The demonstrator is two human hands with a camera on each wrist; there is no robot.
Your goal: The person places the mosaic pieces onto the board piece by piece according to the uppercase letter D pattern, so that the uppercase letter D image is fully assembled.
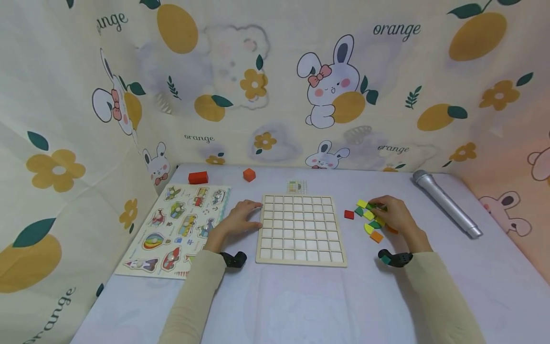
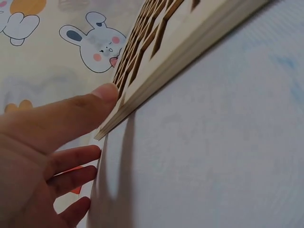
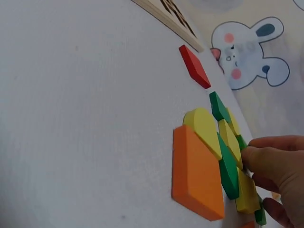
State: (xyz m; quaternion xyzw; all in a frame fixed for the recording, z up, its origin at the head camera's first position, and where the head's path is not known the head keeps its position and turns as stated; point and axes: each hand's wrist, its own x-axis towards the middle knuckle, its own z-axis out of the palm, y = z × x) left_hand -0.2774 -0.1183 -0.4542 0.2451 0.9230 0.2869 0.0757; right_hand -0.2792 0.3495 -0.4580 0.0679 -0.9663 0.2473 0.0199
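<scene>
Partly, the small coloured blocks (image 1: 368,215) are covered by the right hand (image 1: 396,217), to the right of the wooden grid board (image 1: 299,231); whether a green piece is pinched by its fingers cannot be told, because the fingertips are lost among the pieces. By the left hand (image 1: 237,220) nothing is grasped: its fingers are relaxed and apart, with the thumb at the board's left edge. The lower right corner of the picture puzzle (image 1: 180,229) is hidden by the left sleeve (image 1: 193,286), and the print on the small card (image 1: 297,186) is hardly made out. Wide room is left on the desk (image 1: 301,306) before the board's near edge; towards the red square (image 1: 349,214), only a narrow strip is left.
</scene>
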